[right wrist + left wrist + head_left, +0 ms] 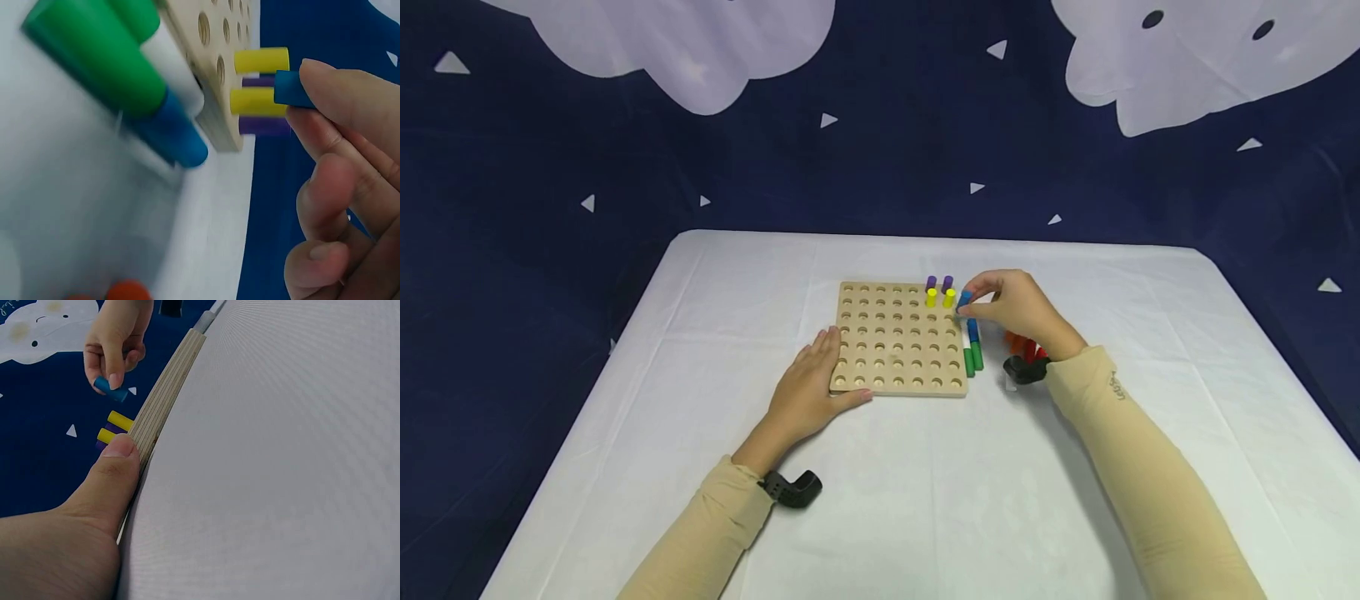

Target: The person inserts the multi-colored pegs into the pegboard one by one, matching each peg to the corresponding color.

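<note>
My right hand (1018, 304) pinches a blue peg (290, 89) between thumb and fingertips, above the right side of the wooden pegboard (895, 392). Two yellow pegs (932, 297) stand in the board close to that hand, with two purple pegs (948, 282) behind them at the far right corner. At the board's near left corner rests my left hand (808, 387). Its fingers lie along the left side, and the thumb (119, 453) presses against the front edge.
Beside the board's right edge lie green pegs (977, 357), another blue peg (973, 330) and a white peg (176, 69). Red pegs (1032, 350) and orange pegs (1015, 342) lie farther right, partly behind my right wrist. A white cloth (700, 283) covers the table.
</note>
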Motion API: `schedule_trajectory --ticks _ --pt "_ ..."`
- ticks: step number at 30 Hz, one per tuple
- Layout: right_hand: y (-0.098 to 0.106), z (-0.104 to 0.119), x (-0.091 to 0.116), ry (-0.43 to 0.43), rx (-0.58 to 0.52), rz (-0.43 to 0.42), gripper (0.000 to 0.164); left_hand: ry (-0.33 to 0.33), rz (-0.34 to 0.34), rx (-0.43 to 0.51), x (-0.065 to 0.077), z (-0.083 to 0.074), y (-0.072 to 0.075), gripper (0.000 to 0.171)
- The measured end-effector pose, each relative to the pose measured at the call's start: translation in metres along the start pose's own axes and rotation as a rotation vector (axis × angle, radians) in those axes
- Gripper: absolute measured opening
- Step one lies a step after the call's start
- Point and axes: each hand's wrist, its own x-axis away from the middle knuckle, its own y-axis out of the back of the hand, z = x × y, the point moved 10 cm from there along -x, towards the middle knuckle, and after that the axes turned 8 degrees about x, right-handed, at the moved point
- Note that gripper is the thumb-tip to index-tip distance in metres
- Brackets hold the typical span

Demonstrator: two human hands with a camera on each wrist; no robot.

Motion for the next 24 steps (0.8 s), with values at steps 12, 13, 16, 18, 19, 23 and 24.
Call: schedule_trajectory --ticks 12,13,16,18,19,23,24 --pt "-0.025 0.028 -0.012 0.030 -0.044 0.021 0.022 0.007 0.002 0.000 -0.001 0.001 0.000 0.114" --pt "-0.027 0.028 -0.012 0.024 -0.040 0.026 0.020 0.006 0.001 0.001 -0.001 0.001 0.001 0.115" --pt "-0.033 0.028 -0.013 0.013 -0.035 0.037 0.019 0.006 -0.001 0.000 -0.001 0.001 0.001 0.115" --pt "-0.035 0.030 -0.014 0.023 -0.027 0.038 0.018 0.003 -0.002 0.002 -0.001 0.001 0.002 0.115" --pt "-0.036 0.030 -0.014 0.030 -0.023 0.037 0.018 0.001 -0.004 0.002 -0.001 0.001 0.002 0.115" --pt "-0.038 0.034 -0.014 0.056 0.001 0.035 0.016 0.002 0.003 0.000 -0.001 0.002 0.001 0.114" --pt "-0.039 0.035 -0.014 0.059 0.010 0.039 0.016 0.004 0.006 0.001 -0.001 0.002 0.001 0.114"
